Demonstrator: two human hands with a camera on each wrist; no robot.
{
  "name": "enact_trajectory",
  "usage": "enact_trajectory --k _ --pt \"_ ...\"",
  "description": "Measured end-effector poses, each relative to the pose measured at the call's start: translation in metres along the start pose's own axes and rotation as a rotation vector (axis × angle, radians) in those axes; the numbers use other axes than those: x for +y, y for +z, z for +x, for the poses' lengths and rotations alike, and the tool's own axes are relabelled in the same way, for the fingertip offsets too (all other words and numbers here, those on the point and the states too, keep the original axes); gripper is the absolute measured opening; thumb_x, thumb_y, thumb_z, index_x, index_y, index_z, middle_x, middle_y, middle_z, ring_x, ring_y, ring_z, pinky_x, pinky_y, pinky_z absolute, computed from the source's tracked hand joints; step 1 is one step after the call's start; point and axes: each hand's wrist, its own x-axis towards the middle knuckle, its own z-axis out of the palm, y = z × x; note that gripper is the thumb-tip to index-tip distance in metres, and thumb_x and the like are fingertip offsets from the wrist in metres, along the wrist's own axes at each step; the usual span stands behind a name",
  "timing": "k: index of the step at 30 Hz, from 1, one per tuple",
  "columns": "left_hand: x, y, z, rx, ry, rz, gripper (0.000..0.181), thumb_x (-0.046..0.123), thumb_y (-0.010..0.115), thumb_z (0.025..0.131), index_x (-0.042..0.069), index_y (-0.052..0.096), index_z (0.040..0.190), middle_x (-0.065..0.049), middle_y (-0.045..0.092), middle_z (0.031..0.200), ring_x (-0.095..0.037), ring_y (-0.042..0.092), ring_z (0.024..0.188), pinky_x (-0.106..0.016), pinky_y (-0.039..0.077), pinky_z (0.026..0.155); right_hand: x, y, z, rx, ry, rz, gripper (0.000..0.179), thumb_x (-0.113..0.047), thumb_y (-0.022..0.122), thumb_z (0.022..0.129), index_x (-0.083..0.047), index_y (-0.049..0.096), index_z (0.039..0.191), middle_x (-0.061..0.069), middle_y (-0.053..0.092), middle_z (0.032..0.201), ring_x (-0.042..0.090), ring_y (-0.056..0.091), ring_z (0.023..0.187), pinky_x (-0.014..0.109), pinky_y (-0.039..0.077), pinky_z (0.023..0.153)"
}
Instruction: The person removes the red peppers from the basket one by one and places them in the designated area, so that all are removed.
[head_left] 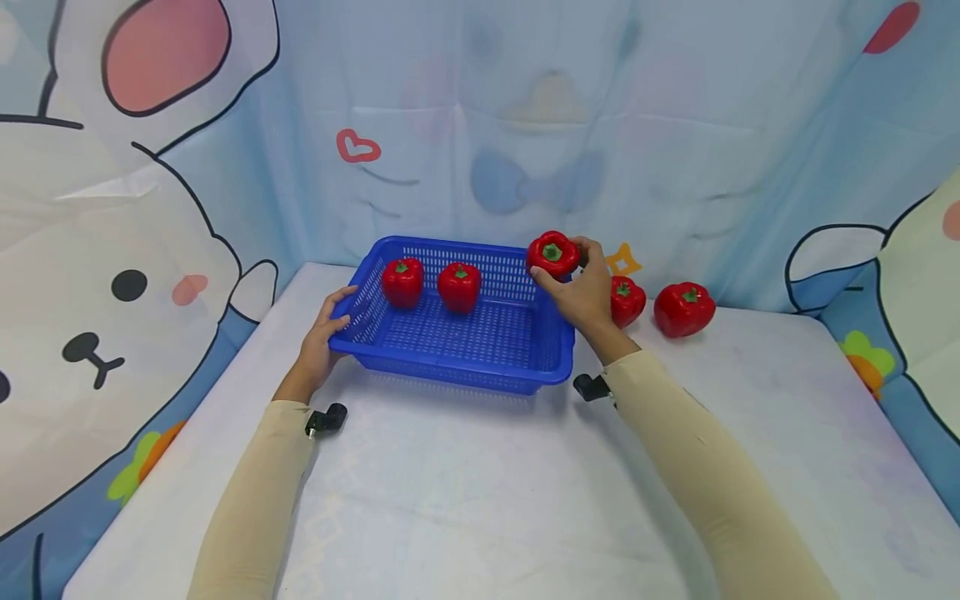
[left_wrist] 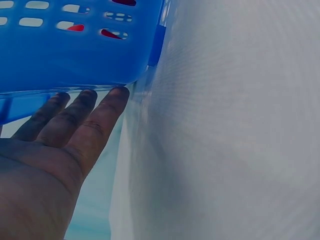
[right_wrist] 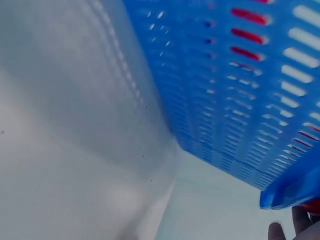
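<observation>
The right hand (head_left: 587,292) pinches a red bell pepper (head_left: 553,255) at the back right corner of the blue plastic basket (head_left: 450,365), whose long axis runs sideways, while the left hand (head_left: 318,342) touches its opposite end with straight fingers

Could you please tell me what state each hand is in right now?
Left hand: open, extended fingers touching the blue plastic basket at its left end.
Right hand: closed, holding a red bell pepper between thumb and fingers.
</observation>
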Motion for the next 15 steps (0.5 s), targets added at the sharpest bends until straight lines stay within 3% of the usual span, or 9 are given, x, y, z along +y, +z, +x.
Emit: enact_trajectory --k 7,15 --pt "-0.001 0.001 0.0 -0.004 0.01 -0.018 0.053 0.019 0.025 0.101 0.036 0.024 0.152 -0.009 0.015 0.162 -0.036 0.037 0.135 -0.025 0.048 0.088 -0.006 -0.022 -0.011 0.101 -0.045 0.08 0.075 -0.029 0.079 0.082 -0.012 0.038 0.142 0.012 0.048 0.142 0.027 0.05 0.129 0.046 0.048 0.103" --pt "0.0 0.0 -0.002 -0.004 0.007 -0.012 0.053 0.021 0.025 0.102 0.036 0.023 0.152 -0.008 0.013 0.163 -0.038 0.035 0.137 -0.024 0.047 0.089 0.005 -0.063 -0.017 0.173 -0.061 0.044 0.073 -0.029 0.079 0.082 -0.017 0.04 0.142 0.006 0.048 0.143 0.018 0.045 0.131 0.045 0.047 0.104"
